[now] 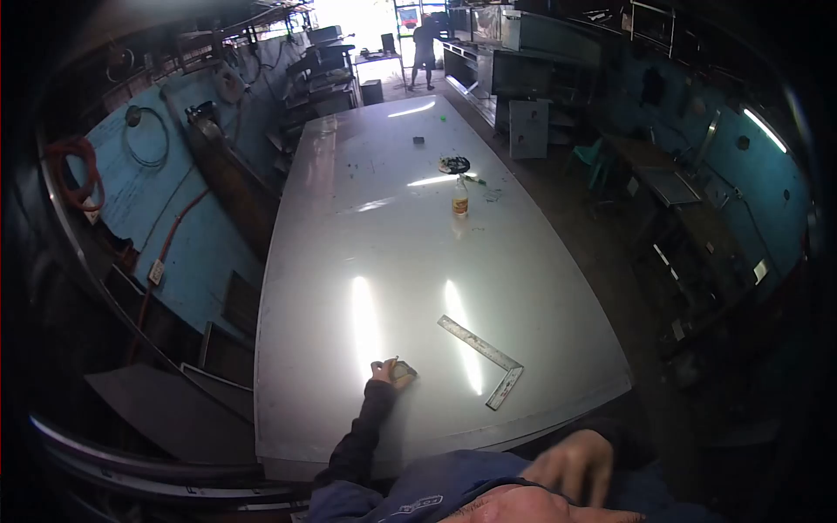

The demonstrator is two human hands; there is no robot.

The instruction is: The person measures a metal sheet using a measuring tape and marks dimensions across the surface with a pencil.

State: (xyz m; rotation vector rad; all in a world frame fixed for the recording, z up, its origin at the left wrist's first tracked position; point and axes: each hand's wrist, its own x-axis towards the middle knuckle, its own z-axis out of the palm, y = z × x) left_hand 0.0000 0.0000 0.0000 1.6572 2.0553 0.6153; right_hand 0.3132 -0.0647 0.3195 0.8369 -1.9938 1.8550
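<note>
My left hand [382, 371] rests on the large sheet of metal [410, 305], its fingers closed round a small rounded object that looks like a tape measure [403, 373]. To the right of it a metal try square [481, 343] lies flat on the sheet, apart from both hands. My right hand [575, 462] is raised in front of my chest, off the sheet, somewhat blurred. Its fingers hang loosely apart, and nothing shows in them.
Farther up the sheet stand a bottle with a yellow label [460, 202], a dark round dish [454, 165] and a small dark block [418, 140]. A green chair [593, 161] and a workbench [654, 179] are at right. A person [425, 52] stands at the far end.
</note>
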